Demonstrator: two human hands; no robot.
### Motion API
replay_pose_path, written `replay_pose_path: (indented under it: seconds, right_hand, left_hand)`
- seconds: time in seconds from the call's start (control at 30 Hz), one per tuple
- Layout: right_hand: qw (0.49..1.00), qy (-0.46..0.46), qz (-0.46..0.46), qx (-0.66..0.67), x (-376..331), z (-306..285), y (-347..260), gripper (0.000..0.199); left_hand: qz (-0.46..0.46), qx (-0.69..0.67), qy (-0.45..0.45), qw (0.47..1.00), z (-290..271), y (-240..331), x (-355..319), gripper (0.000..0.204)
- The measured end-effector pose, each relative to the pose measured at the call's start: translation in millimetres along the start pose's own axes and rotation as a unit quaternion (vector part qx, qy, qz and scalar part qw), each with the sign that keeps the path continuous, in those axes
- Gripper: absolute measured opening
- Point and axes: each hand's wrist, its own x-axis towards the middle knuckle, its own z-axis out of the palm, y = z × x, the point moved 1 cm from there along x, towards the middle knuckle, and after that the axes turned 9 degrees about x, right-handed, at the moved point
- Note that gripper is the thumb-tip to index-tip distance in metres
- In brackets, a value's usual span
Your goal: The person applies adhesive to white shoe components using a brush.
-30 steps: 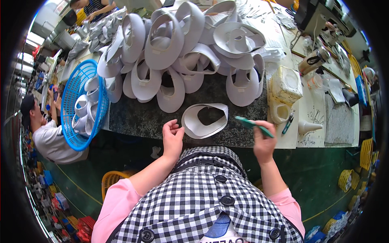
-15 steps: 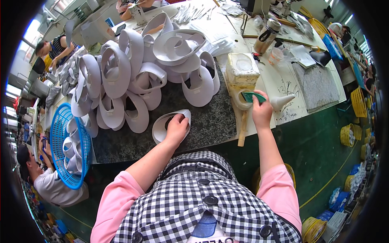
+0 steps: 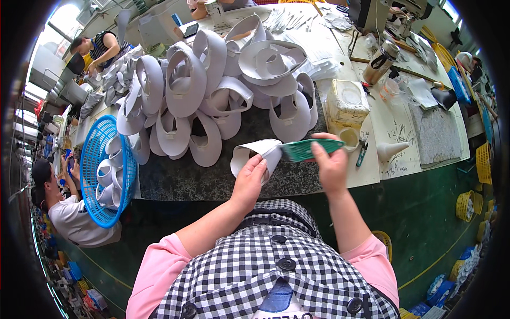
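In my left hand is a white shoe upper, raised at the front of the dark work slab with thumb and fingers closed on its edge. My right hand, slightly blurred, grips a green brush. The brush's left end touches or nearly touches the upper's right side; which of the two is unclear. Just beyond my right hand stands a small round pot. A large heap of similar white uppers covers the slab's far part.
A blue basket with white pieces stands at the left edge. Behind the pot is a whitish crusted block. A cutter, a white cone-shaped piece and a flask lie or stand rightward. Other people sit at left and far side.
My right hand has brought the green brush leftward from the pot to the upper. My left hand has lifted and tilted the upper off the slab. The whole view has shifted.
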Motion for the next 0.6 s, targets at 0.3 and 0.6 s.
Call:
replay_pose_path:
  seconds: [0.3,0.6]
  right_hand:
    - [0.956,-0.205,-0.168,-0.129,-1.1,27.9,-8.4,0.019]
    - [0.966,-0.157,-0.172,-0.114,12.3,44.3,6.3,0.021]
  left_hand:
    - [-0.123,-0.102,-0.089,0.983,-3.2,41.7,-20.9,0.050]
    - [-0.183,-0.223,-0.142,0.947,-43.4,37.9,4.2,0.067]
